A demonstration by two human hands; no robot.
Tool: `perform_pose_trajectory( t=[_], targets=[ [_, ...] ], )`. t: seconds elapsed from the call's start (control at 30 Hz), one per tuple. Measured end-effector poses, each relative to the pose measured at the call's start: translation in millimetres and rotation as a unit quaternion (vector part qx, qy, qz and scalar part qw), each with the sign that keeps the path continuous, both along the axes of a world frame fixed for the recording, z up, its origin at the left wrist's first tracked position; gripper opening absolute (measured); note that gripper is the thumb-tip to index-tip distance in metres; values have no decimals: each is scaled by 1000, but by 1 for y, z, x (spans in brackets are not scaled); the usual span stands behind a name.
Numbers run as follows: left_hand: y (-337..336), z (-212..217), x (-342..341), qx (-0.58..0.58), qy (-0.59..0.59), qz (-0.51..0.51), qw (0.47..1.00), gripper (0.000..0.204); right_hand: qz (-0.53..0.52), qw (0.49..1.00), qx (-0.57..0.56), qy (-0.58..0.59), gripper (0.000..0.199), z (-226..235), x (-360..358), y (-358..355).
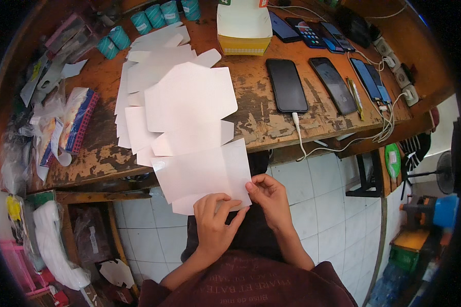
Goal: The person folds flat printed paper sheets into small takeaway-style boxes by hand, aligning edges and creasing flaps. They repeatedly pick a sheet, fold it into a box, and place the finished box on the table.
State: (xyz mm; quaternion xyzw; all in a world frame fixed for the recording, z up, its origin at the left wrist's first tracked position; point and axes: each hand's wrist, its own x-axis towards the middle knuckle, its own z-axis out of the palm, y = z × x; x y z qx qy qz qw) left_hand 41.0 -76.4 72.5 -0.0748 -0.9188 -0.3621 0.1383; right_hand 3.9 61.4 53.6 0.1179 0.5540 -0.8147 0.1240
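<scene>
A flat white cardboard box blank [202,171] with fold lines hangs over the table's front edge toward me. My right hand [271,202] pinches its near right corner between thumb and fingers. Along the near edge, my left hand [216,220] has bent fingers on top of the card and the thumb stretched toward the right hand. Beyond it, more white card [189,97] with side flaps lies on the table, over a stack of similar blanks [159,46]. Whether the nearest panel and the card beyond it are one piece, I cannot tell.
On the worn wooden table [246,107] stands a yellow-and-white open box [245,30]. Several phones [287,84] lie at right, with charging cables [386,123]. Teal rolls [153,18] stand at the back; a pink basket [84,123] is at left. Below is a tiled floor [322,184].
</scene>
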Motion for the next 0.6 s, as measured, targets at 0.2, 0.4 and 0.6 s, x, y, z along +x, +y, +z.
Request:
perform_pose_trajectory(
  t=[0.2,0.4,0.6],
  targets=[
    [-5,-29,-1,0,105,-38,994,19,26,997,-57,-47,17,-12,-2,8],
    [-5,-14,-6,17,110,-42,993,16,44,994,-84,-54,19,-11,-11,14],
    [-3,-7,-10,25,115,-57,991,14,32,999,-33,-25,17,-6,-15,16]
  ],
)
